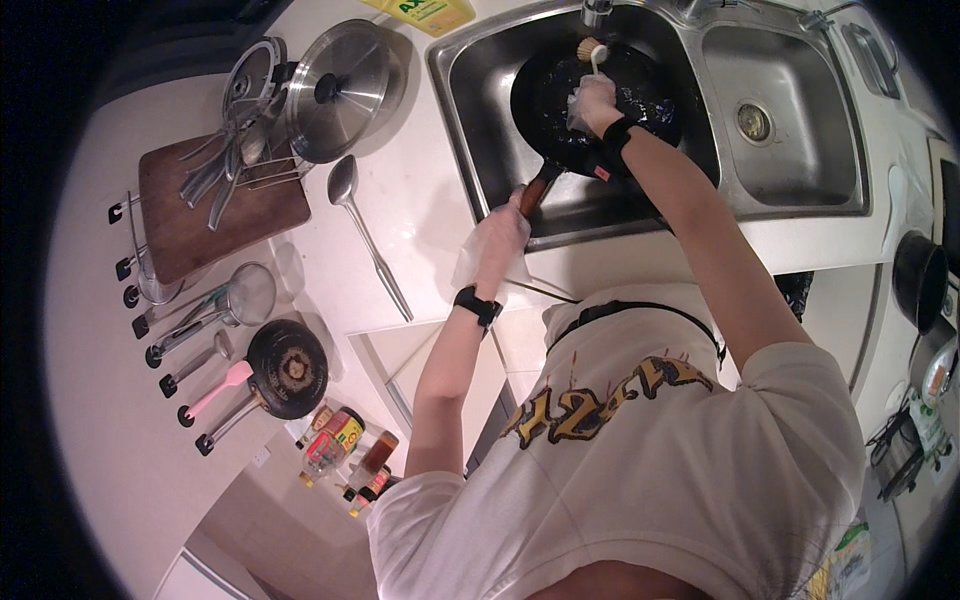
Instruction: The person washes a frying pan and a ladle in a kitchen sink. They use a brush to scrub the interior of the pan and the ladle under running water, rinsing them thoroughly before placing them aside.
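My left hand (501, 238), in a clear plastic glove, grips the brown wooden handle (535, 193) of a black wok (544, 105). The wok rests in the larger left basin (480, 127) of a stainless steel double sink, its inner surface wet and shiny. In my right hand (596, 103), also gloved in clear plastic, is the white handle of a dish brush (591, 51). The brush head, with pale bristles, is over the wok's far side, below the faucet (597, 11). Whether the bristles touch the wok, I cannot tell.
A metal serving spoon (364, 232) lies on the white counter left of the sink. Beyond it stand a steel lid (337, 90), a wooden cutting board (225, 232) and a utensil rack. A frying pan (288, 369) hangs on the wall. The smaller basin (795, 127) is at right.
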A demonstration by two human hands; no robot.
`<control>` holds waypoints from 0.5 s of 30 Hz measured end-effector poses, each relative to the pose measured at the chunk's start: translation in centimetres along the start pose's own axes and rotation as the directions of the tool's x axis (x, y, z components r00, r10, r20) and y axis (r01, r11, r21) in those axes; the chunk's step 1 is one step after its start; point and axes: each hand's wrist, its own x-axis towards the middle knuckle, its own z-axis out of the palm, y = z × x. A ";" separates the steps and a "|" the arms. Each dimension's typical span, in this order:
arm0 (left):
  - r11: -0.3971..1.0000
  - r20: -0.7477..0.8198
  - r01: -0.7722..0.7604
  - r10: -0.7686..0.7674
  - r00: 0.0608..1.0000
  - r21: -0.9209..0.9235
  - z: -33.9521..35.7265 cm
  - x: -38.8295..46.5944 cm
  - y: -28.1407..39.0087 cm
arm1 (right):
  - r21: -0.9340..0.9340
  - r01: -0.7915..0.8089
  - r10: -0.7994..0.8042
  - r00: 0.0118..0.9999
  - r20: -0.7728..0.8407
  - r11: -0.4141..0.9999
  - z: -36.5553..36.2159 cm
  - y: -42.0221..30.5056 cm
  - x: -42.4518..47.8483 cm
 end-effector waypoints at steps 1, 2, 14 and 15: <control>1.000 0.002 0.011 -0.011 1.000 -0.008 0.0 -0.1 0.0 | -0.242 0.197 -0.195 0.980 0.035 0.950 0.2 1.1 1.1; 1.000 -0.007 0.005 -0.005 1.000 0.000 -0.1 -0.1 0.0 | -0.457 0.378 -0.369 0.923 0.112 0.805 0.4 1.4 1.5; 0.998 -0.019 0.049 -0.049 0.999 0.036 1.1 -1.0 -1.2 | -0.498 0.816 -0.077 0.540 0.838 0.293 -5.3 -2.6 -11.0; 0.999 -0.022 0.033 -0.033 0.999 0.031 0.7 -0.9 -0.9 | -0.505 0.826 0.013 0.518 0.855 0.250 -6.8 -3.9 -11.1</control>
